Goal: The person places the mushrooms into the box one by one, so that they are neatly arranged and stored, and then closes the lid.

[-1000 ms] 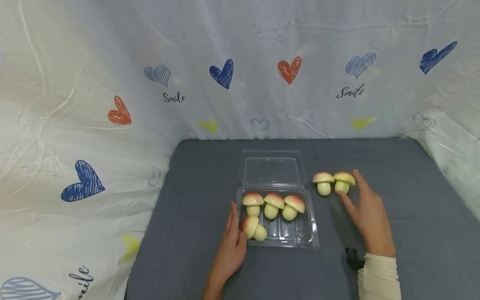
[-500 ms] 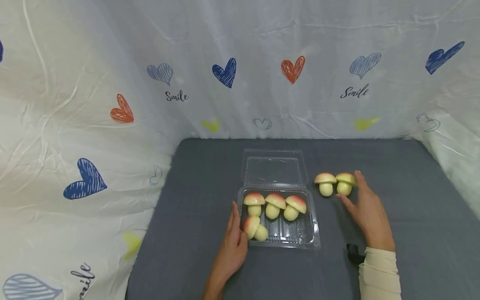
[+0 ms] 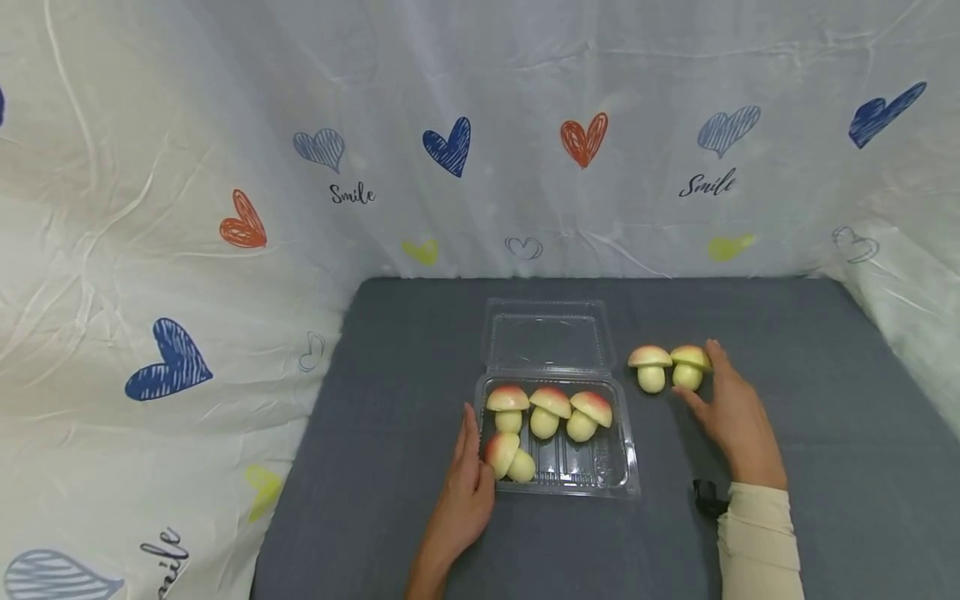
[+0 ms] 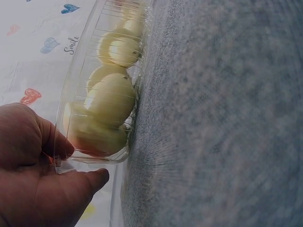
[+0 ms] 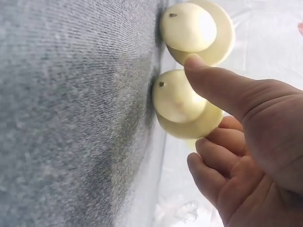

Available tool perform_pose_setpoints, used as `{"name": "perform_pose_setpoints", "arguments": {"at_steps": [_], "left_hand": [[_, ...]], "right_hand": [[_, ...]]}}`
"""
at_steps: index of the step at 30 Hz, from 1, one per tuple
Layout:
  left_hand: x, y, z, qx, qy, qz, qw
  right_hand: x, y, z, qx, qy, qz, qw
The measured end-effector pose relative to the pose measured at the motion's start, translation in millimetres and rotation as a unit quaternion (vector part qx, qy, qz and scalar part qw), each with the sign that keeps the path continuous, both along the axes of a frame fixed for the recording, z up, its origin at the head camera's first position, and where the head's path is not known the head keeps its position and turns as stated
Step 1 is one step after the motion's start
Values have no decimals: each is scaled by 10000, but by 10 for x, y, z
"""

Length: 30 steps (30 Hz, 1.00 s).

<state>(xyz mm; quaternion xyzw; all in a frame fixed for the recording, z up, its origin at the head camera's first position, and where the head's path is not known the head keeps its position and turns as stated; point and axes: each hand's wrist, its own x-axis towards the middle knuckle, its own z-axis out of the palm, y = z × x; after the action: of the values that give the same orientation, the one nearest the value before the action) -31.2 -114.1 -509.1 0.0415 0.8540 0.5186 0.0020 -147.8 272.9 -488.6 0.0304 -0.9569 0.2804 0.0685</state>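
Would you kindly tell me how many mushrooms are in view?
6: three mushrooms along the back of the box, one at its front left, two on the table beside the right hand.

Draped booth (image 3: 82, 333), heart-printed curtain (image 3: 517, 75), grey tabletop (image 3: 375, 467)

The head view looks forward and down from above the near side of the surface (image 3: 405, 375), far enough back to take in the whole far edge, both far corners and the patterned backdrop (image 3: 517, 75) beyond. The left wrist view sits low and close at the left grip (image 3: 461, 500), facing across the clear box (image 3: 577, 475) toward the far edge; it lies on its side, surface at right. The right wrist view, equally low and near, is tipped the opposite way, surface at left, facing the mushroom pair (image 3: 651, 379) past the right grip (image 3: 738, 421). Head and left wrist views share the box; head and right wrist views, the pair.
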Motion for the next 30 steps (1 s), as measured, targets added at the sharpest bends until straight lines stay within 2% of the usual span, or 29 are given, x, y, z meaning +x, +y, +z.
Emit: {"name": "perform_pose_setpoints", "arguments": {"at_steps": [13,25,30], "left_hand": [[0,-3,-2,3,-94,-28,10000],[-3,3,-2,104,40,-16,9999],[2,0,-8,87,3,-11,10000]], "right_hand": [[-131,34,-14,45,-39,186,9998],[-169,55,-51,113,93,5,9999],[-148,84,-60,166,92,-251,9995]]}}
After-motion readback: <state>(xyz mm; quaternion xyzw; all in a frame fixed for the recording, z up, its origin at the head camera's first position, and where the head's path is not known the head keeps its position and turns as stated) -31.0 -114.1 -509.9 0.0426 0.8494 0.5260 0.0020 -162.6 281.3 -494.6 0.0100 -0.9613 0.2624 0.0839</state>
